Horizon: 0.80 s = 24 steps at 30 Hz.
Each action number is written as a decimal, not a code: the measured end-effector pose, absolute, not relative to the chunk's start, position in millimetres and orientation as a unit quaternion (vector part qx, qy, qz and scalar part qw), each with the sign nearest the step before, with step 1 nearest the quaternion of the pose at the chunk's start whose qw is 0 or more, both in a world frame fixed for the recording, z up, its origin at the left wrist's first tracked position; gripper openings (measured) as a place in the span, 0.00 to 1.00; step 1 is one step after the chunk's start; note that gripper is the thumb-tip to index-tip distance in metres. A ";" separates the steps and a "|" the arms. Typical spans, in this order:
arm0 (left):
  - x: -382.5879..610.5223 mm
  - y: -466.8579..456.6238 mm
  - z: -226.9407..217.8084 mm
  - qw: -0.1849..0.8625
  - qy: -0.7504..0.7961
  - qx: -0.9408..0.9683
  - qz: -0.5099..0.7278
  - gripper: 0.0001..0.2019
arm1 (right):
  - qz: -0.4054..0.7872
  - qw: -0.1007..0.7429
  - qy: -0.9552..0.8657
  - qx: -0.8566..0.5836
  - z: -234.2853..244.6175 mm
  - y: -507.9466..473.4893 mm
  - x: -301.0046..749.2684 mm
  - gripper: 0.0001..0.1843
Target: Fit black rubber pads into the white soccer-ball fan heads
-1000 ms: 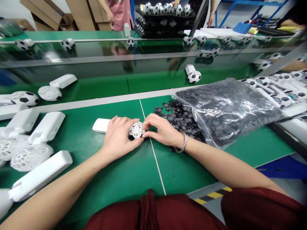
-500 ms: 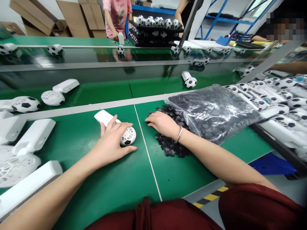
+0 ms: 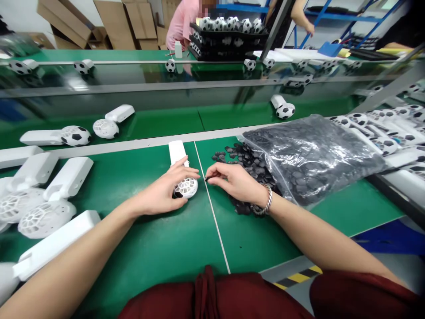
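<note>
My left hand [image 3: 162, 190] rests over the round head of a white plastic housing [image 3: 177, 151], thumb on the near side and fingers across the top. The head has an open lattice like a football, with a black patch at its near left; its handle points away from me. Just to the right, my right hand [image 3: 236, 180] pinches a small black plastic piece [image 3: 208, 178] between thumb and fingertips. Behind that wrist spreads a pile of similar black pieces [image 3: 254, 166], beside the mouth of a clear plastic bag [image 3: 315, 153] full of them.
Several white housings [image 3: 68, 177] lie at the left. Football-patterned units [image 3: 285, 110] sit on the green belt beyond the ledge. On the right, a black tray [image 3: 395, 195] holds many patterned units. Across the line, a person in pink [image 3: 181, 26] bends beside stacked trays [image 3: 229, 40].
My right hand has come away from the pile to the left with a black piece pinched in it. Under my left hand, the housing has turned, its handle now pointing more straight away.
</note>
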State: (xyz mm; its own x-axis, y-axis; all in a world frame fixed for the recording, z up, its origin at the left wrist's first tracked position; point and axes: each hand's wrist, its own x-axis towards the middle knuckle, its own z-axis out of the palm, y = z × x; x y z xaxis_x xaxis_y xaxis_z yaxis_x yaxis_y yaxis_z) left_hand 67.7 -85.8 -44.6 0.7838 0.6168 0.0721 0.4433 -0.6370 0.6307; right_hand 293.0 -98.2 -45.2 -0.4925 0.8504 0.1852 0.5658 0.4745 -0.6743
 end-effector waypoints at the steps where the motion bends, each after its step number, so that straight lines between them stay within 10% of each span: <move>1: 67.4 -85.7 -44.7 0.308 0.293 0.894 0.141 0.24 | 0.275 0.252 -0.825 -0.423 -43.7 -100.5 291.7 0.07; 24: 81.2 -97.9 -51.0 0.262 0.390 0.859 0.202 0.22 | 0.474 0.334 -0.692 -0.430 -64.7 -106.5 264.3 0.05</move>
State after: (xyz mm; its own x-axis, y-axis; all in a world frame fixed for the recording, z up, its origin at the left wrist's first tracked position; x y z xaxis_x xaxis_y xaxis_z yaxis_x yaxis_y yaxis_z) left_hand 81.2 -97.9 -51.0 0.6143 0.7760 0.1430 0.5639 -0.5585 0.6083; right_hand 264.3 -106.5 -64.7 -0.4067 0.9119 0.0542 0.2786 0.1803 -0.9433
